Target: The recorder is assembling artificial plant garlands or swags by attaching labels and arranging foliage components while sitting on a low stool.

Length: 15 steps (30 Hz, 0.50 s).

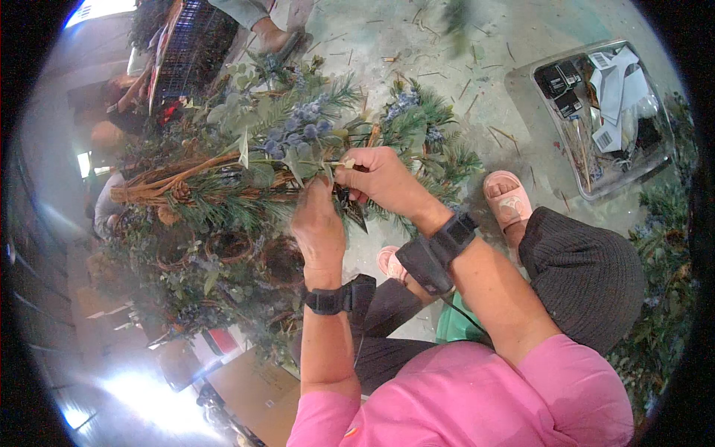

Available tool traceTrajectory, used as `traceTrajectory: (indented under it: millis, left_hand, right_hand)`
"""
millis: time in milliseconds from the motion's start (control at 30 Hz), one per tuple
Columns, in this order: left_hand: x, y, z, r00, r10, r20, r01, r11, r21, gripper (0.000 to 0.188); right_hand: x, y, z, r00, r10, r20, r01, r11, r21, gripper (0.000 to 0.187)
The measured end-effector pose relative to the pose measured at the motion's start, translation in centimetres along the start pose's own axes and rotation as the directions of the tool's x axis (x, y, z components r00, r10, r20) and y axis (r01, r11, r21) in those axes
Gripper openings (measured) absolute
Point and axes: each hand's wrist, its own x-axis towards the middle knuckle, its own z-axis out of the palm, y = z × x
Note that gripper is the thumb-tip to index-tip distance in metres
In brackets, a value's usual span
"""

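A bundle of bent brown twigs (pixel 175 182) lies in front of me, dressed with pine sprigs, grey-green leaves, a pine cone and blue berries (pixel 298 130). At its right part my left hand (pixel 320 227) is closed, fingertips pinching a thin leafy stem (pixel 300 161). Close beside it, my right hand (pixel 387 182) comes from the right, its thumb and fingers pinched at the end of that stem. The fingertips nearly meet and partly hide the stem. A dark pointed thing (pixel 359 214) shows just below my hands; I cannot make out its kind.
A clear plastic bin (pixel 633 179) with tags, papers and twigs stands on the floor at right. More greenery with twig rings (pixel 227 246) lies at left. Cut twigs litter the concrete floor (pixel 439 89). Other people sit at the far left; another person's foot (pixel 275 37) shows at the top.
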Motion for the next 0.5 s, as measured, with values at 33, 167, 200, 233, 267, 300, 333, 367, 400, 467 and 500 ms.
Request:
traceTrajectory:
  millis: [33, 167, 200, 233, 267, 300, 333, 367, 400, 467, 500]
  left_hand:
    - [0.04, 0.08, -0.07, 1.0, 0.0, 0.001, 0.0, 1.0, 0.0, 0.017]
    - [0.06, 0.03, -0.08, 1.0, 0.006, 0.021, -0.007, 1.0, 0.011, 0.017]
    - [0.01, -0.05, -0.01, 0.999, 0.012, 0.03, -0.014, 0.999, 0.05, 0.017]
    - [-0.01, -0.01, 0.01, 0.999, 0.013, 0.03, -0.014, 0.999, 0.048, 0.017]
    - [-0.03, 0.06, 0.01, 0.999, -0.007, 0.053, 0.004, 0.998, 0.06, 0.016]
    - [-0.06, 0.03, -0.05, 0.997, -0.029, 0.074, 0.023, 0.997, 0.076, 0.016]
    - [-0.05, -0.07, -0.09, 0.997, -0.029, 0.074, 0.023, 0.997, 0.077, 0.016]
    - [-0.02, -0.21, -0.13, 0.998, -0.005, 0.07, 0.0, 0.997, 0.073, 0.014]
    - [0.03, -0.27, -0.08, 0.998, 0.019, 0.065, -0.023, 0.998, 0.065, 0.012]
    - [0.07, -0.43, 0.1, 0.998, 0.002, 0.071, -0.005, 0.999, 0.044, 0.009]
    - [0.06, -0.48, 0.17, 0.997, -0.015, 0.077, 0.013, 1.0, 0.024, 0.006]
  right_hand:
    - [0.01, 0.04, -0.01, 1.0, -0.003, -0.001, 0.003, 1.0, -0.008, 0.014]
    - [-0.07, -0.24, -0.06, 1.0, 0.001, -0.005, -0.001, 1.0, -0.011, 0.013]
    - [-0.06, -0.21, -0.13, 1.0, 0.001, -0.007, -0.001, 1.0, -0.012, 0.013]
    - [-0.03, -0.18, -0.21, 1.0, -0.005, -0.003, 0.005, 0.999, -0.032, 0.013]
    - [-0.01, -0.13, -0.29, 1.0, -0.011, 0.0, 0.011, 0.999, -0.053, 0.012]
    - [0.03, -0.05, -0.22, 1.0, -0.01, 0.001, 0.011, 0.999, -0.051, 0.012]
    - [0.08, 0.05, -0.14, 1.0, -0.013, 0.005, 0.013, 0.999, -0.046, 0.012]
    - [0.12, 0.15, -0.06, 1.0, -0.015, 0.008, 0.015, 0.999, -0.041, 0.012]
    - [0.15, 0.22, -0.12, 1.0, -0.014, 0.008, 0.015, 0.999, -0.043, 0.012]
    - [0.23, 0.32, -0.24, 1.0, -0.022, 0.006, 0.022, 0.998, -0.054, 0.011]
    - [0.21, 0.27, -0.21, 1.0, -0.021, 0.006, 0.021, 0.998, -0.054, 0.011]
